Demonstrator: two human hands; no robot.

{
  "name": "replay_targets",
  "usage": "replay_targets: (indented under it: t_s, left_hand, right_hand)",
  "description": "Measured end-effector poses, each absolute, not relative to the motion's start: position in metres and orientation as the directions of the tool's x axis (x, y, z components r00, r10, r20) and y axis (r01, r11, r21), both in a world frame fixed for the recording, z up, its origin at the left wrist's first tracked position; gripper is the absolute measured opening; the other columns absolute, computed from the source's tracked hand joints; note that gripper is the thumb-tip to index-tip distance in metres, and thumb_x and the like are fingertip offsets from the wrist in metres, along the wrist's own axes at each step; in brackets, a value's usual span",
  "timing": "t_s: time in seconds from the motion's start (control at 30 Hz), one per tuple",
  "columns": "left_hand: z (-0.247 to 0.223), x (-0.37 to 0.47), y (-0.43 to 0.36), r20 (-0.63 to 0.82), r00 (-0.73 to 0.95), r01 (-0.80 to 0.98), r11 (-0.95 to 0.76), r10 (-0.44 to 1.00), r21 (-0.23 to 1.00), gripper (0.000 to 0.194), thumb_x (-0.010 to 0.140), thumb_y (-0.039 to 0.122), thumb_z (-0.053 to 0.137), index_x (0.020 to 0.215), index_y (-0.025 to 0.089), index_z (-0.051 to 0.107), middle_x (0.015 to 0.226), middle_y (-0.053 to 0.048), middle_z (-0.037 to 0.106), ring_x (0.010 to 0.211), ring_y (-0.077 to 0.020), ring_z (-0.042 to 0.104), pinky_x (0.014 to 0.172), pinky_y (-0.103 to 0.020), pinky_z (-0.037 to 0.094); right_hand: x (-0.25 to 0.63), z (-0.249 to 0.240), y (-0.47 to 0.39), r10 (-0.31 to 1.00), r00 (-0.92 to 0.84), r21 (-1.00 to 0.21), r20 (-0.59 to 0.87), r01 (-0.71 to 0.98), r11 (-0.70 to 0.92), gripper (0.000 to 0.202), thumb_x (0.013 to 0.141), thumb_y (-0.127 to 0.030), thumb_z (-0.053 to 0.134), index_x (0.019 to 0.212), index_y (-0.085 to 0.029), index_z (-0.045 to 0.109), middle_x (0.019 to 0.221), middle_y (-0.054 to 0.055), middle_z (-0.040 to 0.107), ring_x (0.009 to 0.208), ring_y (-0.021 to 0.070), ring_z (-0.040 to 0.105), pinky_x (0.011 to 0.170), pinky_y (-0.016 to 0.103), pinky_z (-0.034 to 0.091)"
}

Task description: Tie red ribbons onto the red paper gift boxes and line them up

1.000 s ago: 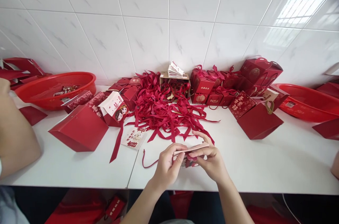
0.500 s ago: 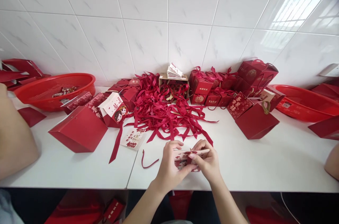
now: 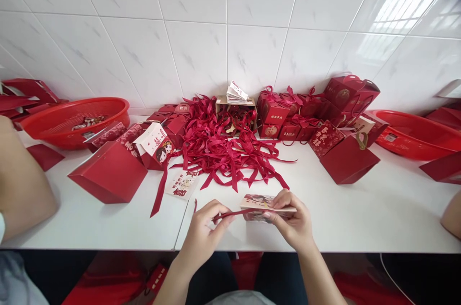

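Observation:
My right hand [image 3: 293, 218] grips a small pink and red printed gift box [image 3: 257, 199] above the front of the table, fingers on top and thumb in front. A thin dark red strap [image 3: 239, 212] runs taut from the box to the left. Its other end is pinched between the thumb and fingers of my left hand [image 3: 207, 225]. The tip of another red cord [image 3: 195, 205] shows on the table behind my left hand; the rest is hidden. A white printed card [image 3: 182, 185] lies beyond it.
Red ribbons [image 3: 230, 156] are heaped before an open cardboard box [image 3: 236, 102] at the wall. Red gift boxes [image 3: 273, 114] are stacked to its right. Red baskets [image 3: 75, 122] stand at both sides. A larger red box [image 3: 108, 173] is left. Other people's arms [image 3: 27, 180] rest at both edges.
My left hand has moved left off the gift box, drawing the strap out straight. The box has shifted slightly right with my right hand. The cord on the table is now mostly covered.

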State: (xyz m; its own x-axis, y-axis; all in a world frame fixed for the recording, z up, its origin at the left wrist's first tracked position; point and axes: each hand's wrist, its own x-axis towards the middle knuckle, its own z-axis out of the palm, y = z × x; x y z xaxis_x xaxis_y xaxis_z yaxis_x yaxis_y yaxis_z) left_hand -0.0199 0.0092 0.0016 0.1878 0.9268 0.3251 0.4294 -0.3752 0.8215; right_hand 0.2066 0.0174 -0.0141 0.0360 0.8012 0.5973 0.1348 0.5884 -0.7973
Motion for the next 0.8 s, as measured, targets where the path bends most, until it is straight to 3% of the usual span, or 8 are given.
replay_targets:
  t_s: [0.17, 0.23, 0.33, 0.4, 0.5, 0.6, 0.67, 0.8]
  left_hand:
    - [0.026, -0.032, -0.002, 0.556, 0.156, 0.146, -0.576, 0.816, 0.804, 0.005, 0.084, 0.022, 0.069, 0.082, 0.023, 0.072, 0.092, -0.006, 0.068, 0.087, -0.021, 0.068, 0.07, -0.029, 0.057]
    - [0.036, -0.025, -0.006, 0.552, 0.133, 0.038, -0.561, 0.823, 0.827, 0.003, 0.086, 0.023, 0.068, 0.089, 0.022, 0.067, 0.085, -0.006, 0.07, 0.08, -0.0203, 0.069, 0.071, -0.032, 0.059]
    - [0.043, -0.012, -0.007, 0.462, 0.019, -0.084, -0.459, 0.887, 0.884, 0.026, 0.086, 0.025, 0.069, 0.105, 0.026, 0.05, 0.075, 0.001, 0.071, 0.064, -0.0158, 0.068, 0.061, -0.028, 0.058]
    - [0.041, -0.009, -0.004, 0.459, 0.014, -0.073, -0.457, 0.888, 0.887, 0.026, 0.084, 0.025, 0.071, 0.099, 0.026, 0.05, 0.073, 0.003, 0.069, 0.06, -0.0136, 0.067, 0.055, -0.022, 0.055]
    - [0.034, -0.014, 0.002, 0.443, 0.175, 0.049, -0.458, 0.879, 0.888, 0.004, 0.088, 0.023, 0.065, 0.087, 0.02, 0.063, 0.073, -0.001, 0.07, 0.062, -0.0145, 0.068, 0.06, -0.024, 0.057]
    - [0.03, -0.021, 0.005, 0.366, 0.296, 0.119, -0.414, 0.882, 0.902, 0.019, 0.095, 0.022, 0.052, 0.104, 0.021, 0.069, 0.091, -0.006, 0.075, 0.083, -0.0191, 0.072, 0.077, -0.029, 0.059]
    - [0.029, -0.022, 0.004, 0.392, 0.344, 0.114, -0.453, 0.853, 0.884, 0.022, 0.094, 0.019, 0.054, 0.109, 0.024, 0.07, 0.099, -0.007, 0.075, 0.092, -0.0203, 0.071, 0.082, -0.03, 0.058]
    - [0.029, -0.016, 0.0, 0.518, 0.354, 0.144, -0.592, 0.779, 0.793, 0.018, 0.083, 0.012, 0.067, 0.093, 0.026, 0.075, 0.095, -0.006, 0.068, 0.09, -0.0198, 0.068, 0.08, -0.03, 0.056]
  right_hand:
    - [0.204, -0.003, 0.006, 0.739, -0.153, -0.717, 0.656, 0.181, 0.673, 0.023, 0.076, -0.02, 0.077, 0.076, -0.022, 0.054, 0.07, 0.0, 0.062, 0.065, 0.017, 0.057, 0.062, 0.032, 0.044]
    - [0.199, 0.0, 0.001, 0.696, -0.232, -0.673, 0.679, 0.182, 0.717, 0.02, 0.081, -0.023, 0.073, 0.079, -0.023, 0.053, 0.071, 0.001, 0.062, 0.065, 0.0174, 0.057, 0.063, 0.033, 0.042]
    - [0.193, 0.003, -0.004, 0.675, -0.272, -0.658, 0.686, 0.166, 0.735, 0.016, 0.086, -0.028, 0.066, 0.081, -0.023, 0.052, 0.07, 0.001, 0.062, 0.064, 0.0176, 0.056, 0.063, 0.034, 0.041]
    - [0.19, 0.003, -0.006, 0.676, -0.271, -0.659, 0.686, 0.162, 0.734, 0.018, 0.087, -0.03, 0.066, 0.08, -0.023, 0.051, 0.069, 0.0, 0.061, 0.064, 0.0172, 0.056, 0.062, 0.033, 0.04]
    - [0.191, 0.002, -0.006, 0.685, -0.26, -0.666, 0.68, 0.171, 0.726, 0.02, 0.087, -0.032, 0.067, 0.079, -0.023, 0.051, 0.069, 0.0, 0.061, 0.063, 0.0168, 0.056, 0.062, 0.033, 0.04]
    - [0.194, 0.002, -0.006, 0.698, -0.246, -0.676, 0.673, 0.178, 0.715, 0.019, 0.087, -0.032, 0.066, 0.079, -0.023, 0.052, 0.069, 0.0, 0.062, 0.064, 0.0168, 0.056, 0.063, 0.033, 0.04]
    - [0.195, 0.002, -0.006, 0.697, -0.238, -0.674, 0.676, 0.184, 0.716, 0.019, 0.088, -0.033, 0.065, 0.079, -0.023, 0.052, 0.069, 0.001, 0.062, 0.064, 0.0168, 0.056, 0.062, 0.033, 0.041]
    - [0.196, 0.004, -0.006, 0.713, -0.217, -0.688, 0.667, 0.186, 0.701, 0.023, 0.087, -0.037, 0.067, 0.078, -0.023, 0.052, 0.069, 0.001, 0.062, 0.063, 0.0167, 0.057, 0.062, 0.034, 0.041]
